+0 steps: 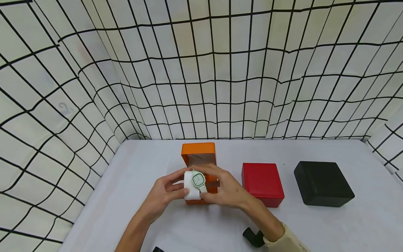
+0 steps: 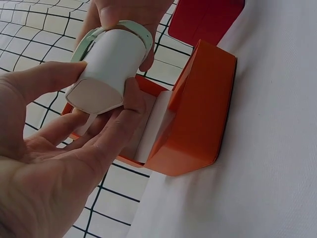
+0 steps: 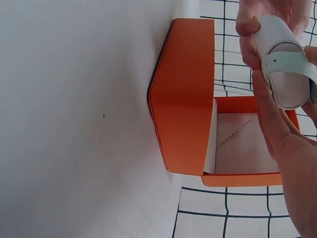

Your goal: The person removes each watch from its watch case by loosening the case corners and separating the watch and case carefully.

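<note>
A pale mint wristwatch [image 1: 198,179] with a squarish face is wrapped around a white watch cushion [image 1: 188,182]. My left hand [image 1: 157,197] grips the cushion's bare end between thumb and fingers, as the left wrist view shows with the cushion [image 2: 106,64] close up. From the other side my right hand [image 1: 231,189] holds the watch end, its fingers along the strap [image 3: 285,62]. Below both hands stands an orange watch box [image 1: 199,148] with its lid raised. Its pale interior [image 3: 242,144] shows in the right wrist view.
To the right of the orange box sits a closed red box [image 1: 262,180], and farther right a closed black box [image 1: 324,183]. A black object [image 1: 253,238] lies by my right forearm on the white table [image 1: 151,157]. Black-grid netting with white backing surrounds the table.
</note>
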`<action>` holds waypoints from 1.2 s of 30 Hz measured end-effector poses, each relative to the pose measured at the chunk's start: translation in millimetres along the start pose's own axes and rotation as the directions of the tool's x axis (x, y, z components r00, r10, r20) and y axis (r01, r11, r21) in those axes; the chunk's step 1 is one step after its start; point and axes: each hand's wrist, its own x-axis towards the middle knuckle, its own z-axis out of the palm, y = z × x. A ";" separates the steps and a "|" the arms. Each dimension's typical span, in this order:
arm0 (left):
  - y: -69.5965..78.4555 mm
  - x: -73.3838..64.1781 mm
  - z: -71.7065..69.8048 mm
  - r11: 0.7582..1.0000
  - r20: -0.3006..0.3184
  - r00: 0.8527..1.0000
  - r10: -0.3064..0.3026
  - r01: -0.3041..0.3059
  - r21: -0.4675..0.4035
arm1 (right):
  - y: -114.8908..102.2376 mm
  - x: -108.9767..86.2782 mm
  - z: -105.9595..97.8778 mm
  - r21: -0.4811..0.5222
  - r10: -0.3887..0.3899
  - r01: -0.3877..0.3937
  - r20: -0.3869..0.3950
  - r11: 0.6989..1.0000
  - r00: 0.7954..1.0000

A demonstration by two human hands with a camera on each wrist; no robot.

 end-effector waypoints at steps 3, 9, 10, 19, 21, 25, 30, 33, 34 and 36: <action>0.1 0.3 0.6 1.000 -0.005 1.000 0.003 -0.003 0.001 | -1.1 -0.5 -0.8 0.016 0.035 -0.035 -0.006 0.999 0.999; 1.7 -0.4 1.2 1.000 -0.017 1.000 -0.004 0.004 -0.009 | -0.2 0.4 1.5 0.053 0.077 -0.075 -0.036 0.996 0.996; 2.0 -0.7 1.1 1.000 -0.017 1.000 -0.006 0.006 -0.012 | 0.0 0.7 2.3 0.067 0.079 -0.077 -0.040 0.995 0.996; 1.7 -1.5 -1.0 0.999 -0.017 1.000 0.001 -0.002 -0.033 | -4.9 2.2 4.7 0.136 0.138 -0.118 -0.144 0.984 0.980; 1.8 -1.6 -1.6 0.999 -0.026 1.000 0.007 -0.007 -0.035 | -6.4 2.3 4.0 0.127 0.137 -0.116 -0.172 0.985 0.976; 2.3 -1.6 -2.5 1.000 -0.042 0.999 0.007 -0.009 -0.029 | -8.0 1.8 2.3 0.124 0.131 -0.106 -0.219 0.987 0.967; 1.6 -0.2 -2.2 1.000 -0.058 0.998 -0.004 0.002 -0.028 | -8.4 -0.4 1.5 0.149 0.164 -0.130 -0.252 0.980 0.954; 1.0 0.6 -1.7 1.000 -0.065 0.998 -0.008 0.007 -0.028 | -8.4 -1.7 2.1 0.135 0.191 -0.160 -0.259 0.978 0.947; 0.8 0.9 -1.6 1.000 -0.066 0.998 -0.010 0.008 -0.025 | -8.6 -1.9 2.6 0.128 0.199 -0.171 -0.262 0.977 0.944; 0.5 1.3 -1.2 1.000 -0.070 0.997 -0.015 0.014 -0.027 | -9.4 -2.5 3.1 0.113 0.215 -0.191 -0.271 0.975 0.938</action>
